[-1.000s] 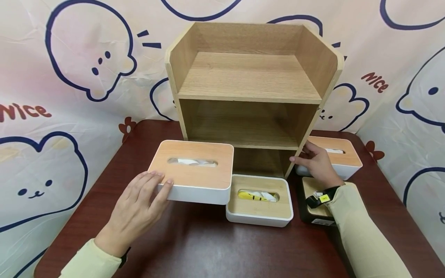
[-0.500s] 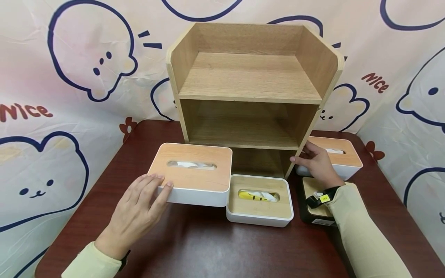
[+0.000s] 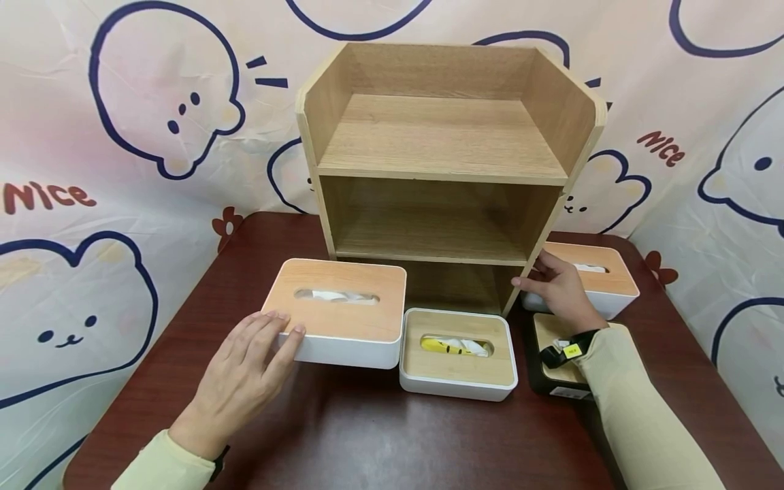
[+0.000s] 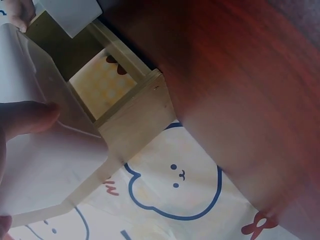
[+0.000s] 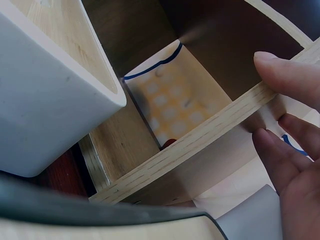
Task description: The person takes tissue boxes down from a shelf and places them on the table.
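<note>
My left hand (image 3: 239, 378) grips the near left corner of a white tissue box (image 3: 337, 320) with a light wooden lid and white tissue in its slot. The box is in front of the left part of a wooden shelf unit (image 3: 441, 173). In the left wrist view, the thumb lies across the pale box (image 4: 45, 170). My right hand (image 3: 560, 286) holds the front edge of the shelf unit's right side panel. The right wrist view shows the thumb (image 5: 290, 80) on one face of that panel (image 5: 200, 142) and fingertips on the other.
A lower white tissue box (image 3: 459, 354) with a yellow-printed tissue stands before the shelf. Right of the shelf are another white tissue box (image 3: 612, 296) and a black-sided one (image 3: 551, 384), partly under the right forearm. All stand on a dark red table (image 3: 380, 429) before a printed cloth (image 3: 184, 102).
My left hand has lowered the tissue box a little, and its right edge has moved slightly left. The right hand stays at the shelf's side panel.
</note>
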Action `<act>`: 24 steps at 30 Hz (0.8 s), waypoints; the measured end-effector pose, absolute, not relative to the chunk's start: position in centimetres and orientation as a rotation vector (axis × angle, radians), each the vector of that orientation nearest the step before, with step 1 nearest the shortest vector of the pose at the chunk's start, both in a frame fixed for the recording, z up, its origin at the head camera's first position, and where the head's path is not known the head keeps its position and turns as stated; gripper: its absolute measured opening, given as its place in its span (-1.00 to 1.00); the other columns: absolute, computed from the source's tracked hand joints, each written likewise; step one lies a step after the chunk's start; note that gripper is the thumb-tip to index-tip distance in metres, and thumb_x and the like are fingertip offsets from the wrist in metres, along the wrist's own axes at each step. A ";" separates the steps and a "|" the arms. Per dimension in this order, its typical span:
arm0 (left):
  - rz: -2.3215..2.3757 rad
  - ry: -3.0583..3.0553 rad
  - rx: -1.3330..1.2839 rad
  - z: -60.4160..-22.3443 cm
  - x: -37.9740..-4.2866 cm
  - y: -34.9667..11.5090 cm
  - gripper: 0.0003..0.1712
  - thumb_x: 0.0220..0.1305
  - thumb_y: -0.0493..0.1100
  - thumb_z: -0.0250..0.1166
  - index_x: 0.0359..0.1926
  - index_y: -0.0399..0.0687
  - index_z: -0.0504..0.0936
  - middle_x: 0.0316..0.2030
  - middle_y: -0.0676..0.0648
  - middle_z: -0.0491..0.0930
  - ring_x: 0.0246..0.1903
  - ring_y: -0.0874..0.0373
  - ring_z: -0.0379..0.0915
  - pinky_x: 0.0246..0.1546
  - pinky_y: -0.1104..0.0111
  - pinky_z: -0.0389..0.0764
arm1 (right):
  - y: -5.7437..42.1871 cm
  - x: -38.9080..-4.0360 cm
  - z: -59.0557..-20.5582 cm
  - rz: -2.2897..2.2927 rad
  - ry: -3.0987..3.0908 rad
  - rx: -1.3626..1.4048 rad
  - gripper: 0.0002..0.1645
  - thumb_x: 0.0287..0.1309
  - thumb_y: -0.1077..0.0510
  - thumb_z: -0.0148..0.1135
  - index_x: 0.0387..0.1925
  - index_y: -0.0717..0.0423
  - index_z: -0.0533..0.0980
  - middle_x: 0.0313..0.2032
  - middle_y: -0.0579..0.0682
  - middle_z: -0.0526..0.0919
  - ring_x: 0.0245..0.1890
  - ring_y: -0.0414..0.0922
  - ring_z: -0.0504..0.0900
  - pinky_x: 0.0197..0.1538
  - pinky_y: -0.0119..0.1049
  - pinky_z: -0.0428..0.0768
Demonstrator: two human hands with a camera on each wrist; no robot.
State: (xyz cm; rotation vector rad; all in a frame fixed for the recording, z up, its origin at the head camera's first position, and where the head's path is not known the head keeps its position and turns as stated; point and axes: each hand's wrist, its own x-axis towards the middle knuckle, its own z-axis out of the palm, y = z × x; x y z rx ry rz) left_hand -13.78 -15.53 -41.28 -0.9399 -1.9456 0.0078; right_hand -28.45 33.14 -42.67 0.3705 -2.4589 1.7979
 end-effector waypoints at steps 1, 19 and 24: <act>0.009 -1.950 -0.941 -41.3 -13.8 -15.6 -0.65 0.44 -0.26 -0.12 0.10 -0.32 0.45 -0.03 -0.44 0.47 -0.06 -0.32 0.44 -0.03 -0.02 0.48 | 33.1 -28.4 -42.7 1.799 -2.456 0.376 -0.09 0.07 0.26 0.44 0.44 -0.02 0.26 0.28 0.14 0.42 0.19 0.23 0.44 -0.05 -0.41 0.57; 0.009 -1.971 -0.982 -43.1 -13.8 -15.9 -0.65 0.48 -0.37 -0.18 0.08 -0.33 0.48 -0.04 -0.43 0.50 -0.06 -0.30 0.47 0.00 -0.03 0.47 | 33.2 -28.6 -42.9 1.814 -2.442 0.381 -0.08 0.06 0.26 0.44 0.44 -0.03 0.27 0.29 0.13 0.41 0.20 0.16 0.45 0.00 -0.41 0.55; 0.005 -1.970 -0.978 -43.6 -13.9 -15.9 -0.65 0.46 -0.38 -0.16 0.08 -0.34 0.49 -0.04 -0.43 0.50 -0.05 -0.29 0.47 0.02 -0.02 0.46 | 33.2 -28.6 -42.9 1.803 -2.439 0.386 -0.08 0.06 0.27 0.44 0.44 -0.02 0.27 0.29 0.14 0.41 0.19 0.13 0.47 0.00 -0.41 0.55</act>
